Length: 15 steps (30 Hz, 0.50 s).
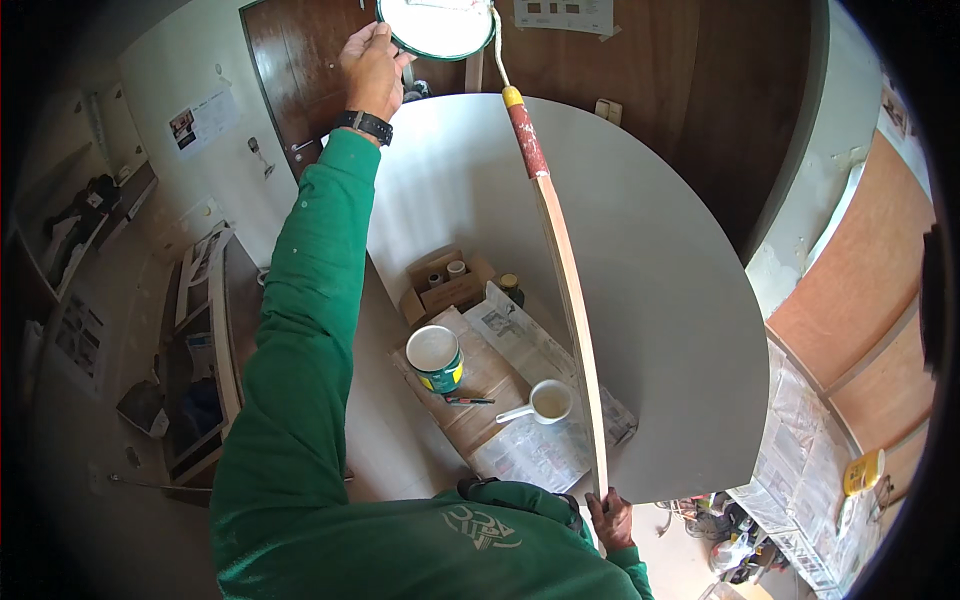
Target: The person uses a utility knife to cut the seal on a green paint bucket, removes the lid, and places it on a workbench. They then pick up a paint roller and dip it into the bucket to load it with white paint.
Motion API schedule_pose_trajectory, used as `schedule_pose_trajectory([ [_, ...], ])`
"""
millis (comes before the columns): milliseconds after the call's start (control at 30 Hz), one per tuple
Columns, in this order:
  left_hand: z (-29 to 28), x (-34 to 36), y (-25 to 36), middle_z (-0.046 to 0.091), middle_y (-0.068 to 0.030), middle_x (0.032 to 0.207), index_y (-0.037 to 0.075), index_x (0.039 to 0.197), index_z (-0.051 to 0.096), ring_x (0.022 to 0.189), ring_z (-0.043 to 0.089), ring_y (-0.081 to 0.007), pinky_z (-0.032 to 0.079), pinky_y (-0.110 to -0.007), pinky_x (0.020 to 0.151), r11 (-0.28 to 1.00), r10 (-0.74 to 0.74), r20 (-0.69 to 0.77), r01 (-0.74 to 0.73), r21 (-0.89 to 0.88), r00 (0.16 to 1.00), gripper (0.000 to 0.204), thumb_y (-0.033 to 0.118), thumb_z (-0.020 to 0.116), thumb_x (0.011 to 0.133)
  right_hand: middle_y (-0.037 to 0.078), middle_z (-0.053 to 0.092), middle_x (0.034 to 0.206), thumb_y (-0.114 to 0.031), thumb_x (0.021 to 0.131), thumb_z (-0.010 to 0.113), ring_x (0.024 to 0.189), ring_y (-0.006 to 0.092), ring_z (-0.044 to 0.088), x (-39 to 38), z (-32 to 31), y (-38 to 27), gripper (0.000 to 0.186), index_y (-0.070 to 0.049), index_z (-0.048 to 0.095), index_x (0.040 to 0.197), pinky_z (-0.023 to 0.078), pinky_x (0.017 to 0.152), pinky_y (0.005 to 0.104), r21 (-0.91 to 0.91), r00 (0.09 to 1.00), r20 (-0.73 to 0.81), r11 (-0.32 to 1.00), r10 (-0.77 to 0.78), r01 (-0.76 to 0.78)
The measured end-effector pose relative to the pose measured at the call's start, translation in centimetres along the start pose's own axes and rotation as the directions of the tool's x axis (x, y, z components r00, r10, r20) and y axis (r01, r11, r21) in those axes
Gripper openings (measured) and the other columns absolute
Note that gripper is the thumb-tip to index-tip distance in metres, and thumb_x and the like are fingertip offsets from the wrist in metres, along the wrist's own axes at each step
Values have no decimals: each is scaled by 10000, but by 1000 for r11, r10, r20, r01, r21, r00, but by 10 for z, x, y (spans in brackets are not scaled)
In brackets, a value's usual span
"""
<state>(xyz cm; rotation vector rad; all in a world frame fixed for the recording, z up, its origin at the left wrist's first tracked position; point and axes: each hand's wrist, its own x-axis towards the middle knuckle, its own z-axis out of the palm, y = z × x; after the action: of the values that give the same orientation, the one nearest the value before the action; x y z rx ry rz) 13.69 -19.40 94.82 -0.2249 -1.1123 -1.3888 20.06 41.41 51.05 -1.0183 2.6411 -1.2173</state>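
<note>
My left hand (375, 75) is raised high, its fingers closed on the edge of a round, bright white, lid-like disc (440, 28) with a dark green rim, partly cut off by the upper edge. Low on the right, my right hand (612, 520) grips the bottom end of a long wooden pole (572, 290). At the pole's top is a paint roller handle (526, 140), red with a yellow end and white smears. Its pale wire frame runs up beside the disc. The roller's head cannot be made out.
Below, newspaper and cardboard (485, 365) carry an open paint can (434, 360), a white saucepan-like pot (550, 401) and a thin dark tool (468, 401). A cardboard box (445, 287) holds small containers. A large curved grey panel (680, 330) spans the middle; a yellow tub (863, 472) stands right.
</note>
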Motion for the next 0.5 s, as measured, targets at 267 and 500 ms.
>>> schedule_pose_trajectory([
  [267, -14, 14, 4, 589, -228, 1208, -92, 1277, 464, 1114, 627, -327, 545, -485, 938, 997, 66, -9, -66, 44, 998, 330, 104, 496, 1014, 102, 507, 509, -163, 853, 748, 416, 253, 514, -10, 2, 1, 310, -21, 505, 723, 398, 432, 385, 13, 998, 18, 998, 60, -61],
  [500, -16, 8, -1, 570, -236, 1259, -92, 1292, 464, 1154, 604, -347, 507, -521, 982, 999, 8, -2, -8, 36, 1000, 349, 107, 509, 1009, 104, 526, 510, -182, 870, 733, 396, 239, 496, 7, 0, 7, 296, 8, 535, 758, 387, 418, 372, -12, 1000, -3, 1000, -3, 3],
])
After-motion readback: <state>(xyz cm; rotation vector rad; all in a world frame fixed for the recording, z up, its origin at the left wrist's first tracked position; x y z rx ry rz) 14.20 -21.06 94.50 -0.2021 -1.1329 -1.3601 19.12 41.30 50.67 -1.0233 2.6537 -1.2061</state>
